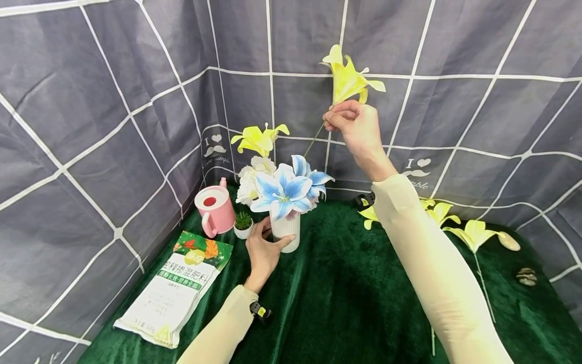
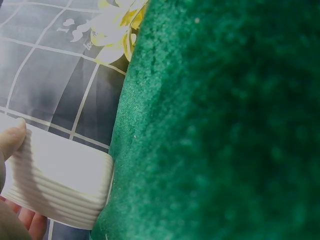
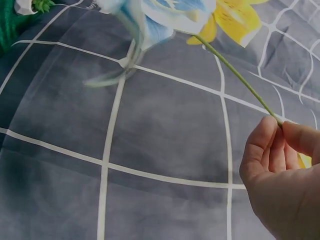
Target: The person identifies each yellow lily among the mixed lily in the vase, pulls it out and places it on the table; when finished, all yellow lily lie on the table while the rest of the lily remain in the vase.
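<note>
My right hand (image 1: 359, 129) pinches the green stem (image 3: 240, 80) of a yellow artificial lily (image 1: 347, 78) just under its bloom. The stem slants down to the left, its lower end hidden behind the blue lilies. A ribbed white vase (image 1: 287, 235) stands upright on the cloth, and my left hand (image 1: 264, 253) grips its side, thumb across the front. Blue-and-white lilies (image 1: 284, 189), white blooms (image 1: 252, 177) and another yellow lily (image 1: 259, 139) fill the vase. In the left wrist view the thumb (image 2: 12, 139) presses the vase wall (image 2: 65, 160).
Left of the vase are a small potted succulent (image 1: 243, 222), a pink watering can (image 1: 215, 207) and a fertilizer bag (image 1: 175, 288). More yellow lilies (image 1: 475, 235) lie to the right, near a pale stone (image 1: 508, 241) and a pinecone-like object (image 1: 526, 276). A checked curtain (image 1: 477, 111) hangs behind.
</note>
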A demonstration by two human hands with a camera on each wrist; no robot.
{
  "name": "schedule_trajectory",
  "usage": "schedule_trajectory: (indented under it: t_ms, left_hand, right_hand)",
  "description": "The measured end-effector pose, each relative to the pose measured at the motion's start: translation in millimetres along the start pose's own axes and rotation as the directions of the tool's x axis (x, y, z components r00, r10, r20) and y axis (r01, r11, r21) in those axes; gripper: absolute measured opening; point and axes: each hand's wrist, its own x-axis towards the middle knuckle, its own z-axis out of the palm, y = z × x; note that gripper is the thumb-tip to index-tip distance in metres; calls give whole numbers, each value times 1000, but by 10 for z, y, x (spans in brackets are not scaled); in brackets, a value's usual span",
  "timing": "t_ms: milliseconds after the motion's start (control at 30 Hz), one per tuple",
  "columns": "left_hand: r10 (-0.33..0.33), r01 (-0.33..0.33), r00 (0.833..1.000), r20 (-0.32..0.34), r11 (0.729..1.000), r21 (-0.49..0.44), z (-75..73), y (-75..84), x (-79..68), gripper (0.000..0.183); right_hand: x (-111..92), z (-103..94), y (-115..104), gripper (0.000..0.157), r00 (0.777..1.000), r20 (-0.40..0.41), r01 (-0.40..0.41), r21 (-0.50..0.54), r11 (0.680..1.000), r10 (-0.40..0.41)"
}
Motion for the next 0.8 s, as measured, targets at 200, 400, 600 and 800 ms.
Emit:
schedule_trajectory:
  t_ms: [200, 400, 600, 800]
  left_hand:
    - [-9, 9, 1000, -1, 1000, -7, -6, -16, 12, 68]
    - [-25, 25, 1000, 13, 1000, -7, -19, -3, 0, 69]
    - [-35, 35, 999, 18, 999, -5, -16, -1, -4, 69]
    - [-28, 28, 1000, 13, 1000, -13, -16, -11, 14, 69]
  right_hand:
    - [-6, -50, -28, 10, 999, -39, 12, 68, 998, -10]
    - [-15, -60, -47, 11, 997, -73, 45, 126, 991, -36]
    - [-32, -165, -147, 11, 989, -132, 81, 172, 982, -59]
    - [-54, -338, -260, 13, 976, -203, 130, 266, 955, -77]
